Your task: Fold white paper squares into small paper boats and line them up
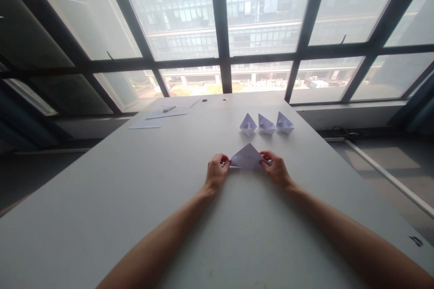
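Note:
A folded sheet of white paper point(248, 157) stretches between my two hands, its peak pointing to the far side of the table. My left hand point(217, 172) pinches its left corner, thumb and fingers pressed together. At the opposite corner, my right hand point(275, 170) grips the paper the same way. Just beyond it stand three folded paper boats in a row: a left one point(248, 125), a middle one point(266, 125) and a right one point(285, 123). None of the boats touches my hands.
The white table point(135, 194) runs out towards large dark-framed windows. Several flat paper sheets point(145, 123) lie at its far left, with a small whitish object point(169, 109) on top. A cable hole point(204, 100) sits near the far edge. A dark mark point(416, 240) shows at right.

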{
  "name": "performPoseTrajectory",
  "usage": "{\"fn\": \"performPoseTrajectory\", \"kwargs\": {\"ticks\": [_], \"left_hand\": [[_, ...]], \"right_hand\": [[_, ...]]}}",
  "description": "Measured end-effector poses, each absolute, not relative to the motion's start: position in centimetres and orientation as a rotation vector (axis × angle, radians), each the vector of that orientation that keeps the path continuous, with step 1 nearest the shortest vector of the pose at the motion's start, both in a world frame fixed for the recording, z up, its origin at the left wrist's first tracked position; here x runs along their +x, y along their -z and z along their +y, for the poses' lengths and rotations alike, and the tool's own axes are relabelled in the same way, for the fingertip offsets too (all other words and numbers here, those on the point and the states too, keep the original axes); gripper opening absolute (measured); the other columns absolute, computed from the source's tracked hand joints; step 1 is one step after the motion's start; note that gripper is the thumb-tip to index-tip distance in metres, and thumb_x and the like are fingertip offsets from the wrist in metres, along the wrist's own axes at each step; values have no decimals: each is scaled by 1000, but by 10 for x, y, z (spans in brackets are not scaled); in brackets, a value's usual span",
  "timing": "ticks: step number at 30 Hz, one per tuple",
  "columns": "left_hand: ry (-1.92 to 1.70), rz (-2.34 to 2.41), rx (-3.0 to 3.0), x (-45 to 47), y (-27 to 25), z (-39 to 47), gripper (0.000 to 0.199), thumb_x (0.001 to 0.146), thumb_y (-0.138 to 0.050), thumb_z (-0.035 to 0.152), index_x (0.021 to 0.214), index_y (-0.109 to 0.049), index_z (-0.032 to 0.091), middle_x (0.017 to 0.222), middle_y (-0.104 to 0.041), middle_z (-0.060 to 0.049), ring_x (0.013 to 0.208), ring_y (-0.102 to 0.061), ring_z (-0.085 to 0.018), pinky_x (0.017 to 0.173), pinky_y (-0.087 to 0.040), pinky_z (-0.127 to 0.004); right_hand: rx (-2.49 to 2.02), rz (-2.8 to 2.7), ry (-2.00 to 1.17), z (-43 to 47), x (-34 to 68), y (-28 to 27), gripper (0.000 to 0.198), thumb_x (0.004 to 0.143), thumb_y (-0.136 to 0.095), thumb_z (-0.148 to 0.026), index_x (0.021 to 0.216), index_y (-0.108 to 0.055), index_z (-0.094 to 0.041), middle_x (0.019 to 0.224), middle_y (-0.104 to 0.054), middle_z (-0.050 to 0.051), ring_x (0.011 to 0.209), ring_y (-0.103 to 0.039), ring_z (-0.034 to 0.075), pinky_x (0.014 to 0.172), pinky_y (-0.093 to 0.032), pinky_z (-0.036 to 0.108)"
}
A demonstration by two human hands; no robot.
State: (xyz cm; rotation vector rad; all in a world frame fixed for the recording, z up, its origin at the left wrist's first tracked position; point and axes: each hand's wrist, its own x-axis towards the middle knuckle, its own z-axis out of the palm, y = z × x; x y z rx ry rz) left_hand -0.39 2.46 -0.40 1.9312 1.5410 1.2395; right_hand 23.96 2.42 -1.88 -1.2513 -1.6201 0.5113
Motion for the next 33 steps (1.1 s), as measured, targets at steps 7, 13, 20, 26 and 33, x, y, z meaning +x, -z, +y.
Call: {"fn": "performPoseTrajectory", "kwargs": {"ticks": [7,13,20,26,33], "left_hand": [[-1213,1529,2030,-3,3,26,16,90,-55,26,87,-68,17,88,-67,-6,78,-63,-19,74,-50,-31],[-1136,1475,2040,-2,1,25,21,91,-56,30,82,-71,18,99,-69,-8,87,-65,-20,79,-50,-31],[-1119,1466,2023,-2,1,21,11,86,-59,21,93,-67,20,89,-70,-4,83,-66,-19,78,-50,-30],[-1226,1431,1932,-3,3,22,22,87,-59,22,109,-60,22,91,-70,-2,82,-66,-18,76,-49,-28],[-1210,1405,1882,-4,0,23,19,82,-64,23,100,-67,20,87,-72,-4,82,-68,-19,76,-51,-30]], "right_hand": [[-1250,-1608,-502,24,239,18,26,79,-60,-26,103,-68,-18,91,-71,7,83,-64,22,80,-50,36],[-1243,-1600,-503,24,240,18,25,80,-61,-27,103,-68,-18,93,-71,8,85,-65,23,81,-50,38],[-1256,-1592,-490,25,241,18,25,80,-61,-28,101,-68,-18,93,-71,8,83,-64,23,81,-51,38],[-1265,-1590,-495,25,241,19,26,80,-60,-28,102,-68,-18,93,-72,8,83,-64,22,81,-51,38],[-1266,-1590,-505,25,241,18,26,80,-61,-30,102,-68,-18,95,-72,8,84,-65,23,81,-52,38]]}}
